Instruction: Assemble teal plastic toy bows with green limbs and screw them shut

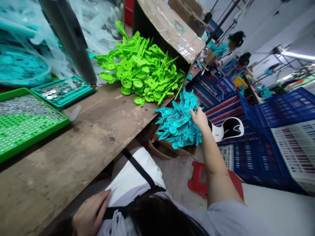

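Observation:
A heap of turquoise plastic clips (178, 119), some with small metal parts showing, rises above a cardboard box (161, 151) beside the table edge. My right hand (199, 118) reaches out to the heap's right side, its fingers curled onto the clips and partly hidden. Low in the view, my left hand (91, 211) lies by my lap, fingers stretched out and holding nothing. Bright green plastic clip pieces (145, 70) with round discs spill from a large cardboard box (172, 24) lying on its side on the wooden table (105, 131).
On the left are a green tray (31, 134) of small metal parts and a teal tray (57, 103) with silvery discs. A dark post (71, 39) stands behind them. Blue crates (258, 157), a red stool (199, 183) and a person (227, 57) farther back are on the right.

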Demonstrator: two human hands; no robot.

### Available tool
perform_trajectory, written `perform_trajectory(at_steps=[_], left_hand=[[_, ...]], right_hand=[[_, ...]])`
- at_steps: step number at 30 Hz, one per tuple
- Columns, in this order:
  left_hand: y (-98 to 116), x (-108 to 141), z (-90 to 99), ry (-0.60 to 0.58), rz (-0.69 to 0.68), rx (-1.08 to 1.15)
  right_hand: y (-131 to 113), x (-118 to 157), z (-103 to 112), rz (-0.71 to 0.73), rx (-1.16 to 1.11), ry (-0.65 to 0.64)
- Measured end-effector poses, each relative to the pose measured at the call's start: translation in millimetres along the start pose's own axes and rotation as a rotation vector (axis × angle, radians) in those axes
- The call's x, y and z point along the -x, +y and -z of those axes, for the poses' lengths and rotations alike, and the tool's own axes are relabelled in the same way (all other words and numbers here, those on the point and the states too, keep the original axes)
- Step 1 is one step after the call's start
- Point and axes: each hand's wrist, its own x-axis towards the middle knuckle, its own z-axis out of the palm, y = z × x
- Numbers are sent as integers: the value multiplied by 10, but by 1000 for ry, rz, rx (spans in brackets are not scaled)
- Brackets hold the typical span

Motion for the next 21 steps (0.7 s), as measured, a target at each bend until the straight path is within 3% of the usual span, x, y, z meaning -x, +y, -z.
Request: perform_trajectory(at_steps=[2,7,12,17,21], left_hand=[[-51,40,-70,-32,50,42],[-29,122,-125,-78,214,97],[72,-7,-9,-31,173,120],[139,-159,16,-40,119,153],[143,-196,46,-27,86,138]], right_hand=[[57,-193,-133,-101,74,-48],[154,-371,-309,-176,-40,-78],[325,-451,-320,-242,-350,-145],[324,-433,-364,-283,-655,-144],[322,-431,-220,-291,-881,-119]])
